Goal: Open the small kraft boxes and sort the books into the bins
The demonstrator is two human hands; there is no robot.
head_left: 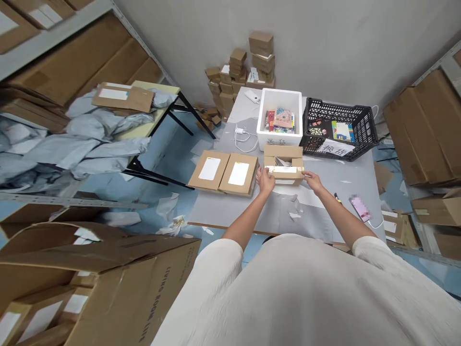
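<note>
A small cardboard box (283, 178) stands on the grey table with its top flaps raised, and some pale crumpled material shows inside. Along its near flap runs a white label strip with yellowish tape at the ends. My left hand (265, 181) is closed on the near left corner of this box. At the near right corner, the fingers of my right hand (312, 180) pinch the flap's end. Two flat cardboard boxes (225, 184) with white labels lie side by side just left of my left hand.
Behind the box are a white foam bin (279, 139) and a black plastic crate (338, 102), both holding booklets. A phone (359, 207) and marker (337, 197) lie at right. Grey parcels (90, 144) cover a side table. A large carton (158, 288) stands at lower left.
</note>
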